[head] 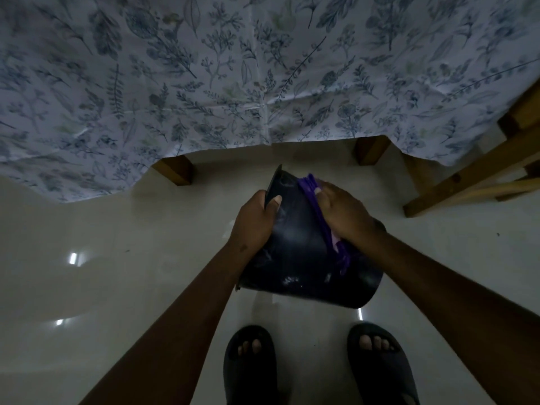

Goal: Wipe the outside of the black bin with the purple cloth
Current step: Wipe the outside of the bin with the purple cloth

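Two hands are used: the bin (304,252) is gripped at its wall by the left hand (257,220), the cloth (315,200) pressed flat by the right hand (342,211); the bin seems light, stiff and slick.

Glossy pale floor (122,287), dim light. On it: 2 wooden table legs (175,171), chair frame (467,182) at right, 2 dark slippers (249,366).

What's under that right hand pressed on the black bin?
The purple cloth lies bunched under the right hand against the black bin; its edges and a trailing end show. The part beneath the palm is hidden.
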A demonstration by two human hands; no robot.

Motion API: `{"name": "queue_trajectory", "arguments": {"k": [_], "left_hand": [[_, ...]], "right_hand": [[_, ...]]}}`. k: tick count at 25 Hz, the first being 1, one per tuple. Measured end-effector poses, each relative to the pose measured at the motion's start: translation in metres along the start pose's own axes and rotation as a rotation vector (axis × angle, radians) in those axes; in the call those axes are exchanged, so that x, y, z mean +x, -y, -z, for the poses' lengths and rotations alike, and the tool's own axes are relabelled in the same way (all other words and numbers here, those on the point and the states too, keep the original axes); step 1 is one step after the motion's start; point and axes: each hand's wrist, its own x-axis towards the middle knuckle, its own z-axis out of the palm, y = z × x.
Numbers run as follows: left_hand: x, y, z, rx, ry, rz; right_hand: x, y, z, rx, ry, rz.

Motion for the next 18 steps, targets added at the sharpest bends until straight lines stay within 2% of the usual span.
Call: {"name": "queue_trajectory", "arguments": {"k": [3,6,7,9,11,13,14,16,18], "left_hand": [[0.008,-0.004,0.001,0.046,0.029,0.017],[0.012,-0.010,0.002,0.031,0.075,-0.004],[0.013,-0.010,0.003,-0.009,0.099,-0.004],[0.013,-0.008,0.005,-0.038,0.130,0.002],[0.006,-0.006,0.005,0.004,0.100,-0.010],[0.000,-0.006,0.004,0.066,0.048,-0.024],[0.003,-0.008,0.002,0.092,0.041,-0.016],[0.018,-0.014,-0.001,0.108,0.058,0.038],[0.031,-0.021,-0.001,0.045,0.092,0.102]], "right_hand": [[-0.074,0.010,-0.032,-0.293,-0.039,0.213],[-0.125,0.010,-0.047,-0.365,-0.032,0.449],[-0.109,0.008,-0.040,-0.334,-0.047,0.446],[-0.057,0.010,-0.021,-0.199,-0.111,0.281],[-0.005,0.003,-0.002,0.021,-0.008,0.090],[0.009,-0.004,0.002,0.092,0.066,-0.007],[-0.004,-0.002,-0.001,0.040,0.036,0.004],[-0.050,0.014,-0.022,-0.159,-0.058,0.152],[-0.094,0.026,-0.036,-0.280,-0.047,0.298]]}}
